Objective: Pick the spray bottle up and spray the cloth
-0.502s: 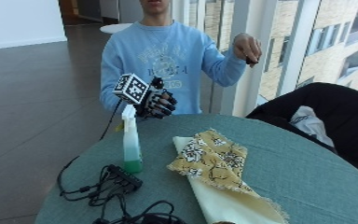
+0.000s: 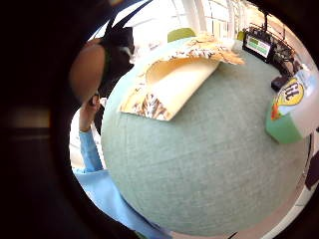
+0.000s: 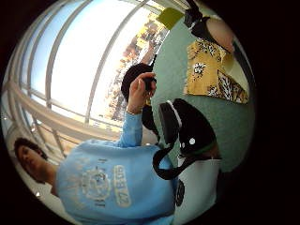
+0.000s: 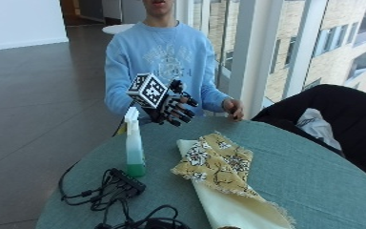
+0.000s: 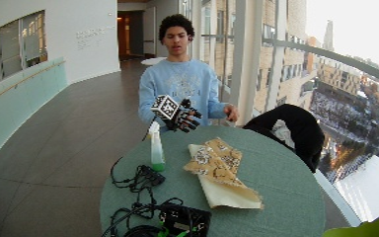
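Note:
A spray bottle (image 4: 134,143) with a white head and green liquid stands upright on the left of the round green table (image 4: 297,171). The gloved right hand (image 4: 173,107) hovers above the table's far edge, just right of the bottle's head, apart from it, with its fingers spread and relaxed and holding nothing. A yellow flowered cloth (image 4: 218,162) with a cream underside lies folded right of the bottle. In the little finger side palm view the bottle (image 2: 294,107) stands beside the cloth (image 2: 174,79). The bare left hand (image 4: 232,109) rests at the far table edge.
A black power strip with tangled cables (image 4: 116,183) lies in front of the bottle near the table's front left edge. A chair draped with a black jacket (image 4: 322,114) stands at the right. A black device (image 5: 183,219) sits at the near edge.
The bare left hand has come down from shoulder height to the table's far edge. The gloved hand has drifted slightly right and lower. Bottle and cloth have not moved.

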`<state>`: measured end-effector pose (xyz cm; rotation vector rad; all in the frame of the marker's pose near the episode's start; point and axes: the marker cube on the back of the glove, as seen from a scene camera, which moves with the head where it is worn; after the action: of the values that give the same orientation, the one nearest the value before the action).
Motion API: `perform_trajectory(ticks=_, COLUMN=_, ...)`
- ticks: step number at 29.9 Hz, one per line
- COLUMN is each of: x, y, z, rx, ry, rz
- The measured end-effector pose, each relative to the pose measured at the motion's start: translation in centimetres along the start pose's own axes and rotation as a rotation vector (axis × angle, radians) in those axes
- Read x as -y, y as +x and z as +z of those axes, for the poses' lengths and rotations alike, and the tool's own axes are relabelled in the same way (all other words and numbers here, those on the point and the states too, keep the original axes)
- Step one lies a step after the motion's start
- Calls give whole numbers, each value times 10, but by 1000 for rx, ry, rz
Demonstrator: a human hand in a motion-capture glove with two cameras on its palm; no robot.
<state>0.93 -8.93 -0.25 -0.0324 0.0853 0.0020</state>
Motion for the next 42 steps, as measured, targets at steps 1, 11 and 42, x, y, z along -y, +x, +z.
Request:
perform_trajectory(ticks=1, x=4, y=2, z=1, rx=-5, ry=-5, rz=4)
perform_trajectory(ticks=11, x=10, y=7, z=5, rx=-37, ry=-3, rz=33)
perform_trajectory(ticks=42, x=-87, y=113, z=-107, rx=-21, ry=276, rz=275)
